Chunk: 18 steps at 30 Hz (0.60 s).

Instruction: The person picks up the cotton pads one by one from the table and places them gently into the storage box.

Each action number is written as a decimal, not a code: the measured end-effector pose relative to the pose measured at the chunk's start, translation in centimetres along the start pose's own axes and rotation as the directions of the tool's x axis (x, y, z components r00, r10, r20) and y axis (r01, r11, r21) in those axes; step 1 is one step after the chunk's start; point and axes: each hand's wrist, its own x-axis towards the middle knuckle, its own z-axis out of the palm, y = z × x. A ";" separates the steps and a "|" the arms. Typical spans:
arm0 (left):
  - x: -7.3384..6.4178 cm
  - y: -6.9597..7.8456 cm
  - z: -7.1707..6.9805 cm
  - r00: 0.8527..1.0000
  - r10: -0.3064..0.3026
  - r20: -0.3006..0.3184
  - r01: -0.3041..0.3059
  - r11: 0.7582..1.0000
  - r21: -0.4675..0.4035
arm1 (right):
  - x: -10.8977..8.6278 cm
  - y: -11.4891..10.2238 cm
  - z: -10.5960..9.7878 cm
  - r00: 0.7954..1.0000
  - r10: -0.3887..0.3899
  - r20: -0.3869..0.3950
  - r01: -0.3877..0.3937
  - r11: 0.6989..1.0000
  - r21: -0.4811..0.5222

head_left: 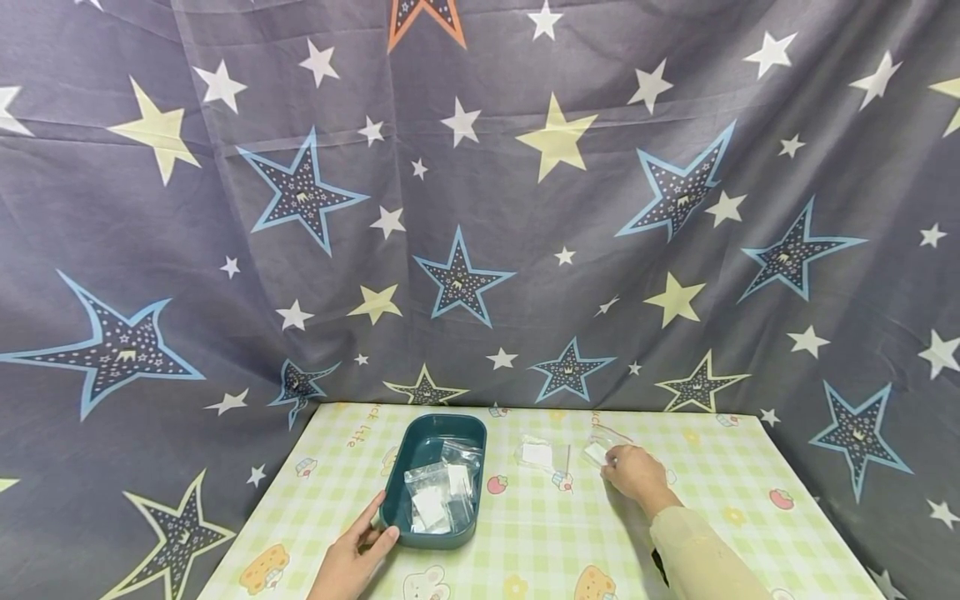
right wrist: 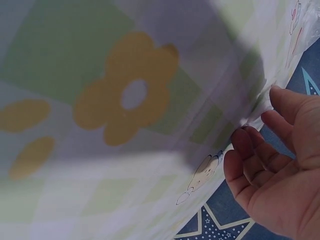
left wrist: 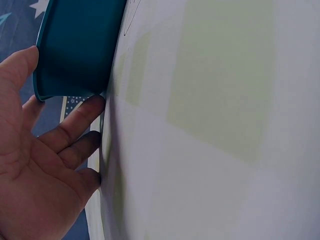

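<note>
My left hand [head_left: 356, 557] holds the near-left corner of a dark teal plastic bin [head_left: 480, 442] between thumb and forefinger; in the left wrist view the other fingers rest on the tablecloth. Several clear zip bags [head_left: 432, 507] with white contents lie inside the bin. On the right, my right hand [head_left: 637, 477] pinches the near edge of a small clear zip bag [head_left: 595, 451] with a white piece in it. Its fingertips partly hide that bag. Another such zip bag [head_left: 537, 453] lies flat between the bin and my right hand.
A green-and-white checked tablecloth [head_left: 525, 542] with cartoon prints covers the table. Behind the table's far edge hangs a dark grey curtain [head_left: 480, 350] with stars, which also runs along both sides.
</note>
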 end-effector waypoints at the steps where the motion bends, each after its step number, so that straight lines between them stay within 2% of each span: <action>1: 0.0 0.0 0.0 1.000 0.000 0.000 0.000 1.000 -0.001 | 0.0 0.0 0.0 1.000 0.000 -0.003 0.000 1.000 0.000; 18: 0.0 0.2 0.0 1.000 -0.018 0.003 0.018 1.000 0.005 | -0.2 -0.1 0.0 1.000 -0.009 -0.020 0.009 1.000 -0.009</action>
